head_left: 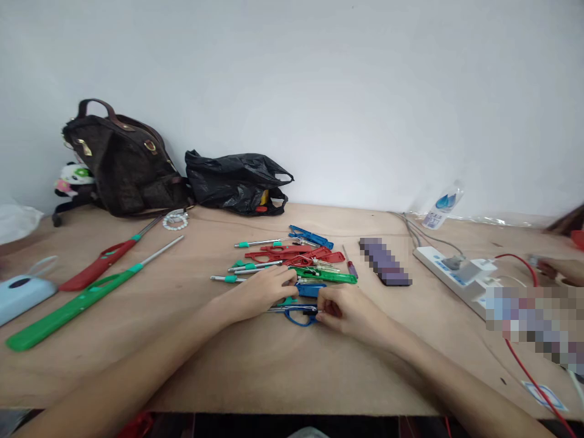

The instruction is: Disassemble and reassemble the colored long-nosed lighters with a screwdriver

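My right hand (349, 309) is closed, its fingertips pinched at the right part of an opened blue lighter (297, 316), where thin white wire and a small black part show. My left hand (269, 291) has its fingers curled together just above a teal piece (288, 300); what they grip is hidden. Between the hands lies a blue casing half (312, 290). Behind them are an opened green lighter (335, 277), red lighter casings (296, 253), metal tubes with teal collars (258, 244), and another blue casing (311, 236). A small screwdriver (351, 267) lies to their right.
Whole green (82, 307) and red (98, 264) long lighters lie left, near a light blue device (27, 298). A backpack (123, 164) and black plastic bag (232, 182) stand at the wall. Right are a phone (383, 261), power strip (449, 277), bottle (443, 204) and another person's hand (559, 267).
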### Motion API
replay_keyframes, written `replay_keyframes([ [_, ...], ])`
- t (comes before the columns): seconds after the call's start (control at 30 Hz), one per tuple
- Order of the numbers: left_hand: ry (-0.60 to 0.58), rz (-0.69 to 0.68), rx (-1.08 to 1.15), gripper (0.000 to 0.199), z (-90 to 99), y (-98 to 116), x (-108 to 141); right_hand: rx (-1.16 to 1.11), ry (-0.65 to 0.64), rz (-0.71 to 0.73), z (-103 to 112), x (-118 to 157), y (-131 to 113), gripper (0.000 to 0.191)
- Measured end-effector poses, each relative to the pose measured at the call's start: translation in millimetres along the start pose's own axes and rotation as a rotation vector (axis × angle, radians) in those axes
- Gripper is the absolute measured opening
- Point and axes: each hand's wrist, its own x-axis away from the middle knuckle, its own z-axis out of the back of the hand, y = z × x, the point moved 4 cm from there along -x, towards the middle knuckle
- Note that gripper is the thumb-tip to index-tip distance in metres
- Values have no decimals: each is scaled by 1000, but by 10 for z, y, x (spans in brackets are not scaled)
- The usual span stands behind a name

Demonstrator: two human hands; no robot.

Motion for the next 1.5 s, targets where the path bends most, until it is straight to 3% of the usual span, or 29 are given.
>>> replay_keyframes([
  [0.4,41,11,5,14,30,-78,29,45,-58,-70,-74,-44,115,7],
  [0.67,144,180,418,8,44,-204,102,18,-65,-65,-98,-59,165,7],
  [1.17,147,369,859,16,94,-51,29,-24,-69,-75,-62,-67,128,7],
  [1.33,162,360,763,8,88,-41,35,-24,-75,-77,-74,-70,139,7],
  [1.5,140,168,467,9,55,149,11,-26,-74,-64,-77,-76,146,6],
])
